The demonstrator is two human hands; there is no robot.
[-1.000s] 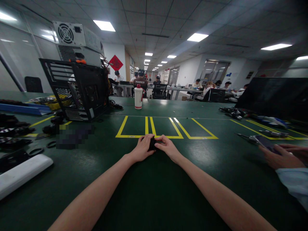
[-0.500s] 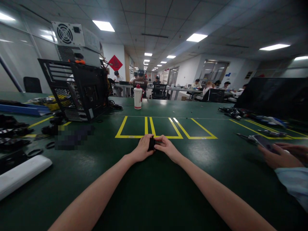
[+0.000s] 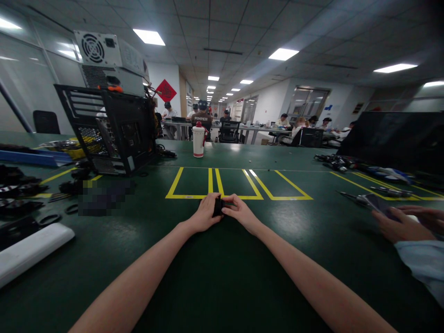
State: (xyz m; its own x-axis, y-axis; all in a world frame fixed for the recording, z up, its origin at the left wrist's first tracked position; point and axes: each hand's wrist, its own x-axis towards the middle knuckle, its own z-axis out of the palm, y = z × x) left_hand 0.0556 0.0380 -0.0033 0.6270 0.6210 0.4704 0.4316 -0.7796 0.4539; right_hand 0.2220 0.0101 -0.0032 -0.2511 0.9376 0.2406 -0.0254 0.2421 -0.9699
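Just in front of the yellow tape outlines [image 3: 222, 197], both my hands meet at a small black object [image 3: 218, 206]. Its exact kind is hidden by my fingers. My left hand [image 3: 205, 213] wraps round it from the left, with thumb and fingers closed on it. From the right, my right hand [image 3: 240, 212] pinches the object's edge between thumb and fingertips. The object is low over the green tabletop [image 3: 222, 286]; whether it rests there I cannot tell.
A white bottle [image 3: 198, 141] with a red lid stands ahead. An open computer case [image 3: 111, 129] carries power supplies [image 3: 100, 48] at left, near a white bar [image 3: 34, 249] and black parts. At right, a co-worker's hand [image 3: 402, 224] holds a phone [image 3: 379, 206]; screwdrivers [image 3: 354, 196] lie beyond.
Both hands keep their hold on the small black object, with hardly any movement. The view has shifted very slightly.
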